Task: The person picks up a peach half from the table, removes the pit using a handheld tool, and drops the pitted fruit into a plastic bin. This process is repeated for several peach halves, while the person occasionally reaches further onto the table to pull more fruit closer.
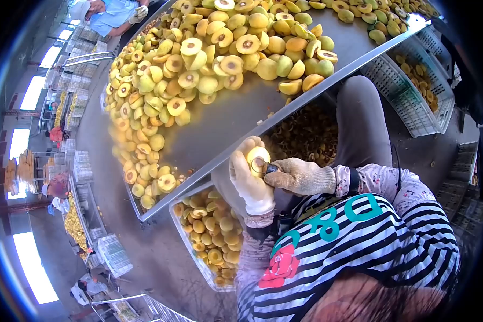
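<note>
My left hand (250,180), in a pale glove, is closed around a halved yellow peach (258,155), its cut face up and the brown pit area showing. My right hand (300,176), in a knitted glove, grips a small pitting tool (271,168) with a dark end. The tool's tip is right at the pit of the peach half, and most of its handle is hidden in the fingers. Both hands are above my lap, just off the edge of a metal table (209,126) heaped with peach halves (198,59).
Beside my legs stands a white crate (178,236) of peach halves. Brown scraps (306,131) lie under the table edge. More plastic crates (413,110) are at right. Across the table is a person in blue (112,19) with a gloved hand. Other workers and tables are at far left.
</note>
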The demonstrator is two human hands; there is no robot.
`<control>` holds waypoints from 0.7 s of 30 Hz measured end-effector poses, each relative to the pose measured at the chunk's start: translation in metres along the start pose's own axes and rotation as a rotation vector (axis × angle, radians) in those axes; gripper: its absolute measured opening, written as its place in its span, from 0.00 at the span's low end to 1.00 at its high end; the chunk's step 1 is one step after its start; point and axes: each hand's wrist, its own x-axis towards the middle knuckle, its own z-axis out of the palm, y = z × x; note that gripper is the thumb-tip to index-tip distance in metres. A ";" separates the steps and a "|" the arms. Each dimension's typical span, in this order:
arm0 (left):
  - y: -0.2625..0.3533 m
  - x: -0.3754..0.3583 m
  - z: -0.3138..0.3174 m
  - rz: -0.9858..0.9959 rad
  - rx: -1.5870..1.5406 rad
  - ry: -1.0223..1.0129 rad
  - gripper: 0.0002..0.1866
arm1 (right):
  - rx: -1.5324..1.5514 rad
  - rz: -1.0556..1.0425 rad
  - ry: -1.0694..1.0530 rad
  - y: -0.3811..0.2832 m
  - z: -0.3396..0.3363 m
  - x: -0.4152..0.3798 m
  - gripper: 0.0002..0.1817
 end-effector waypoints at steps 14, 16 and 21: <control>-0.001 0.013 -0.019 0.252 0.241 -0.144 0.20 | -0.073 -0.204 -0.089 0.042 -0.001 0.026 0.29; 0.002 0.017 -0.026 0.064 0.309 -0.314 0.19 | -0.225 -0.185 -0.039 0.043 -0.002 0.024 0.28; 0.004 0.024 -0.034 0.118 -0.149 -0.298 0.25 | -0.026 -0.157 -0.089 0.026 -0.009 0.013 0.28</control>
